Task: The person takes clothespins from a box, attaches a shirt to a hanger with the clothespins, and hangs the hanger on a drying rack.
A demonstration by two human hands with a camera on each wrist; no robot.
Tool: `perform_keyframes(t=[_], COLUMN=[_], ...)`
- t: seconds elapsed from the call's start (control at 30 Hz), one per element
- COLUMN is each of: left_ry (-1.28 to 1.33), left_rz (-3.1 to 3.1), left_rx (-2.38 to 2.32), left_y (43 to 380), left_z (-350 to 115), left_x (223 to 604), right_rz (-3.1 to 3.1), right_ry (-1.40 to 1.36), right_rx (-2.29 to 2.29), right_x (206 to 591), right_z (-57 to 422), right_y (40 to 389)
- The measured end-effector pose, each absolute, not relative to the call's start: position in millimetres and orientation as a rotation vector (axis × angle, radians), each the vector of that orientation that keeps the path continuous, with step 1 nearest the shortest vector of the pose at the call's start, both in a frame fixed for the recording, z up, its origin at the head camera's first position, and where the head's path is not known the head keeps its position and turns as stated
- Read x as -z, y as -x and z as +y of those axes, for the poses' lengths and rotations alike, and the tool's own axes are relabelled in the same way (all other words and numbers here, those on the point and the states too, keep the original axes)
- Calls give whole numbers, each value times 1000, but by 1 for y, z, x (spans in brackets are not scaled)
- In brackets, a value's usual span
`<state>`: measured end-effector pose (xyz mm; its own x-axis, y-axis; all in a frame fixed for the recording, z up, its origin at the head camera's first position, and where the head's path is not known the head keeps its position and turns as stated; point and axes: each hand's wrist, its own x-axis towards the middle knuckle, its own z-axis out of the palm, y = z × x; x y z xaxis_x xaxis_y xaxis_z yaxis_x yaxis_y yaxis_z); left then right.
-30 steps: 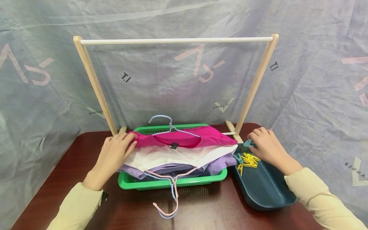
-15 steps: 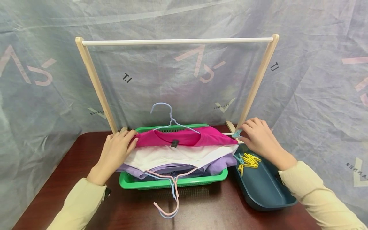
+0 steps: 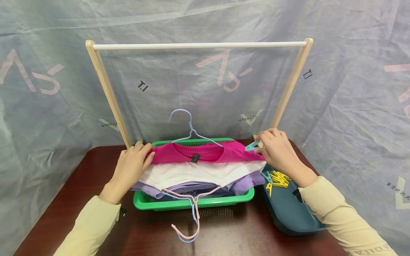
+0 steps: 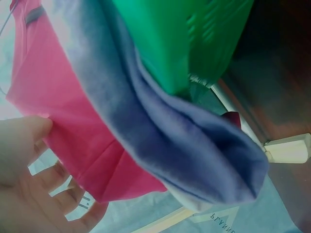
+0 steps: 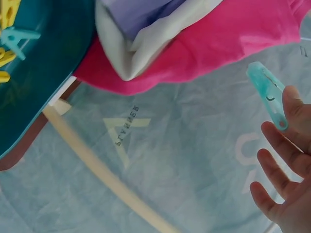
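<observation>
The left hand [image 3: 132, 163] is pinching the magenta cloth shirt [image 3: 209, 155] lying between the hands; the right hand [image 3: 277, 149] is pinching a turquoise plastic clothespin [image 3: 252, 145], apparently preparing to clip, calling for aligning its tips over fabric.

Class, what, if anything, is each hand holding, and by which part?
The left hand holds the pink shirt at its edge on that side; the right hand pinches a teal clothespin by the end farther from the pink shirt.

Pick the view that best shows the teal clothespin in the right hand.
The right wrist view: the teal clothespin appears largest there, spring visible, pinched by the right hand. The head view shows it smaller, near the pink shirt; the left wrist view lacks it.
</observation>
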<state>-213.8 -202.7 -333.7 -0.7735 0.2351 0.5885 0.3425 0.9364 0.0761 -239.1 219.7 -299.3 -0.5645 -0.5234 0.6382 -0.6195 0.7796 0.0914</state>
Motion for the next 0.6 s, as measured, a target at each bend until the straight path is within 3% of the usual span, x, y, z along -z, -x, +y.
perform_keyframes(t=[0.6], left_ry=[401], left_rz=[-2506], left_rx=[257], left_y=[215], left_z=[-203], left_x=[334], right_rz=[-2290], right_ry=[-902], right_rx=[-216], right_x=[305], right_z=[200], right_y=[247])
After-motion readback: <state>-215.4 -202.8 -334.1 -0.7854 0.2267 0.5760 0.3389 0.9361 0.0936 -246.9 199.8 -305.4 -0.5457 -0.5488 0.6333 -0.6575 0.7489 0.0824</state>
